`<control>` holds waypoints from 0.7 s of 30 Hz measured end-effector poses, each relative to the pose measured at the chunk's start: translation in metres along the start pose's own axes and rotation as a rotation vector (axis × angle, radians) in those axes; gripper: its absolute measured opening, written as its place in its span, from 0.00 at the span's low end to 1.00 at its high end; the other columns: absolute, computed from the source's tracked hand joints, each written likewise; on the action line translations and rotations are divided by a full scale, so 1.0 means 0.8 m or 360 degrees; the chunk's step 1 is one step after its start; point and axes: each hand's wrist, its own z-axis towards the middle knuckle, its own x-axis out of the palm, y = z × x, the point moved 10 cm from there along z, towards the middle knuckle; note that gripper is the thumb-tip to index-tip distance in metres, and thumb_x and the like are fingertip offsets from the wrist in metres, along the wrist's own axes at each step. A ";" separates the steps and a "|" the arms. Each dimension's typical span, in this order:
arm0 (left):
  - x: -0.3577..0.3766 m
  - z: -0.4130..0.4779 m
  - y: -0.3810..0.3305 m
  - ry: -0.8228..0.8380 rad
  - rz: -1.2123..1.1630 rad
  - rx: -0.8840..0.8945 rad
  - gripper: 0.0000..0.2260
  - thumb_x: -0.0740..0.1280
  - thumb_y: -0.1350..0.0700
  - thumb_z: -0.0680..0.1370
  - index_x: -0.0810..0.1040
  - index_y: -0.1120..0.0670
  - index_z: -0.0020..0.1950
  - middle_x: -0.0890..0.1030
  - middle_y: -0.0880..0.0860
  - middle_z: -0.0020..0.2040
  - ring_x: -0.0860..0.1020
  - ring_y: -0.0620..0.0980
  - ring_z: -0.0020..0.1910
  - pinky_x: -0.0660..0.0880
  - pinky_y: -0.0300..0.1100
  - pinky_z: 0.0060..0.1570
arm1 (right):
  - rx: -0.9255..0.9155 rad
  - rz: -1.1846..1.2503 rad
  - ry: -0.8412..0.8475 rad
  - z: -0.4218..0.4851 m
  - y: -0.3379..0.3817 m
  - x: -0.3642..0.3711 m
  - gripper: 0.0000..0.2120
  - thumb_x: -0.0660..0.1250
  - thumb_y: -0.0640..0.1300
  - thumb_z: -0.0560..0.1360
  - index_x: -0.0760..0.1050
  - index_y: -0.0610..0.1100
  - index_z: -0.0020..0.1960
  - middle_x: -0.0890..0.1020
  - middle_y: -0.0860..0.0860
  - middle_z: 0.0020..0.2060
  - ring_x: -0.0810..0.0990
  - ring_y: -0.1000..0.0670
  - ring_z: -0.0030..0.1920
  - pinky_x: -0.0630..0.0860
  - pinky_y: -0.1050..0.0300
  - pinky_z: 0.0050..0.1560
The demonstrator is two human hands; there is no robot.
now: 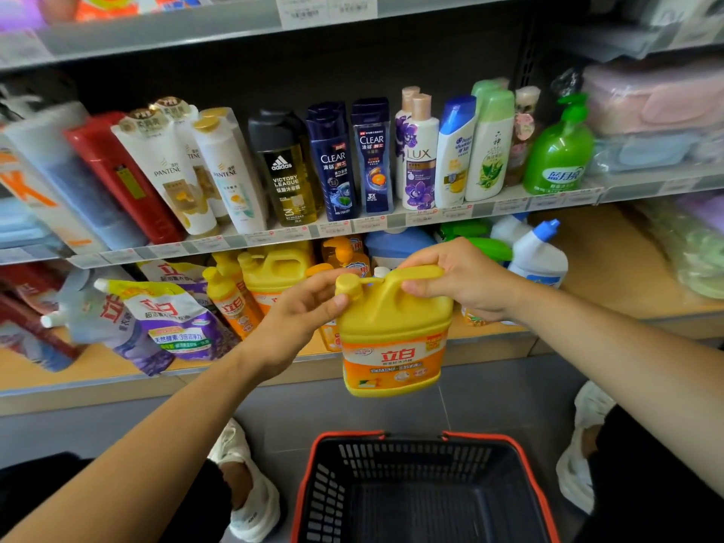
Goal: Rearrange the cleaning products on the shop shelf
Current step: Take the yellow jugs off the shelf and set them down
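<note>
The yellow jug [391, 331] hung upright in the air in front of the bottom shelf [611, 268] and above the basket [423, 491], clear of both; the right hand [458, 280] was closed round its top handle and carried the weight, while the left hand [301, 311] was only half curled, thumb and fingertips touching the jug's cap and shoulder — steadying, I judged, not lifting. The jug's long axis ran vertical, label toward the camera; the shelf lay beyond it and slightly higher than its base, so a return to the shelf would call for a forward push from the right arm, the nearer and the loaded one; the bare run of wood to the right, past the white bottle [538, 256], looked the readiest landing. Counted: one jug in hand; one like jug [274, 272] on the shelf behind it, with two slim yellow bottles [231, 295] just left of that; two purple refill pouches [164, 319], leaning; one basket, holding nothing — further items behind the hands were too hidden to count.
</note>
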 end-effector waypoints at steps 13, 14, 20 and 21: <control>-0.009 -0.016 -0.021 -0.0335 0.0004 0.0222 0.21 0.74 0.56 0.73 0.79 0.48 0.66 0.86 0.49 0.58 0.82 0.48 0.61 0.82 0.44 0.56 | 0.0036 0.0273 -0.0049 -0.007 0.003 0.015 0.10 0.75 0.43 0.67 0.84 0.47 0.49 0.87 0.51 0.44 0.85 0.53 0.47 0.80 0.61 0.45; -0.014 -0.020 -0.022 -0.0486 0.0151 0.0262 0.21 0.75 0.54 0.73 0.79 0.45 0.65 0.85 0.45 0.58 0.82 0.45 0.61 0.81 0.43 0.58 | 0.0026 0.0248 -0.0085 -0.009 0.004 0.016 0.08 0.75 0.42 0.69 0.84 0.48 0.48 0.87 0.52 0.43 0.85 0.54 0.47 0.80 0.62 0.44; -0.022 -0.033 -0.038 -0.0983 0.0876 0.0395 0.20 0.76 0.51 0.75 0.80 0.47 0.67 0.82 0.38 0.54 0.81 0.39 0.56 0.79 0.40 0.55 | -0.0027 0.0080 -0.0301 -0.015 0.008 0.022 0.08 0.76 0.39 0.72 0.84 0.49 0.48 0.87 0.49 0.44 0.85 0.52 0.47 0.82 0.57 0.49; -0.022 -0.030 -0.038 -0.0958 0.0887 0.0384 0.20 0.75 0.50 0.76 0.79 0.48 0.67 0.83 0.40 0.54 0.81 0.39 0.55 0.79 0.39 0.54 | -0.0017 0.0089 -0.0321 -0.016 0.008 0.021 0.07 0.76 0.39 0.72 0.84 0.48 0.50 0.87 0.48 0.44 0.85 0.51 0.48 0.82 0.56 0.49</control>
